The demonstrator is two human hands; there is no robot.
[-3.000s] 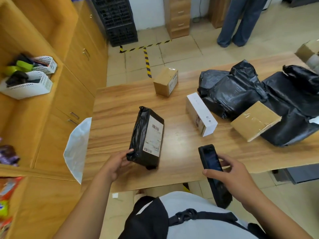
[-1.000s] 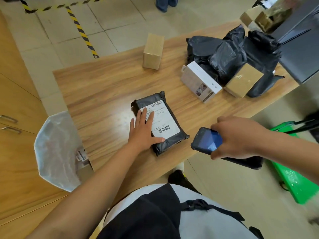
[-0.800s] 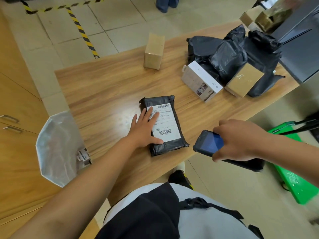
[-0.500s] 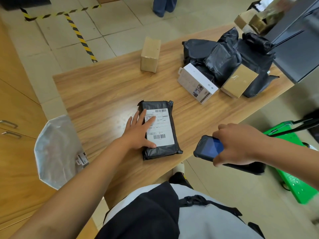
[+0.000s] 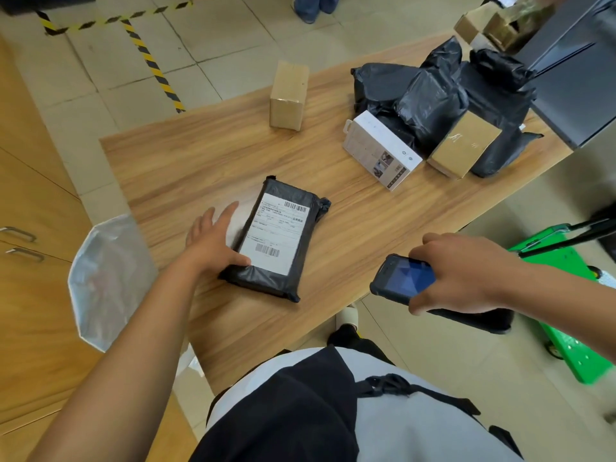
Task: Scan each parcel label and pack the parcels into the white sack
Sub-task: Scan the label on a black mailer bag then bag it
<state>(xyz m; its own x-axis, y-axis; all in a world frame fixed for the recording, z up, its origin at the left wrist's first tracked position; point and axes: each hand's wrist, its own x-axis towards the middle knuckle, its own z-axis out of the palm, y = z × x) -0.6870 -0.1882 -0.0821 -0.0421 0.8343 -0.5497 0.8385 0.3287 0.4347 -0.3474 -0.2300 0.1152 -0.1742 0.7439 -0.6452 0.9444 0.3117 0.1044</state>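
Slid off label (image 5: 278,233), left hand (image 5: 213,243) spreads against parcel (image 5: 266,281); right hand (image 5: 466,271) grips scanner (image 5: 403,278).

The left hand (image 5: 213,241) and right hand (image 5: 466,275) run back from the fingers into bare forearms. Well behind the fingers, the torso wears a pale grey top (image 5: 416,428) with a broad black panel (image 5: 283,411), crossed by a black buckled strap (image 5: 386,385). Nearer the right fingers, a pale shoe (image 5: 346,320) shows.

I see a black parcel (image 5: 266,281) with a white barcoded label (image 5: 275,233) on a wood-grain table (image 5: 206,161); white sack (image 5: 110,281) at nine o'clock, yellow-black striped tape (image 5: 150,61) at eleven, black scanner (image 5: 403,278) at four.
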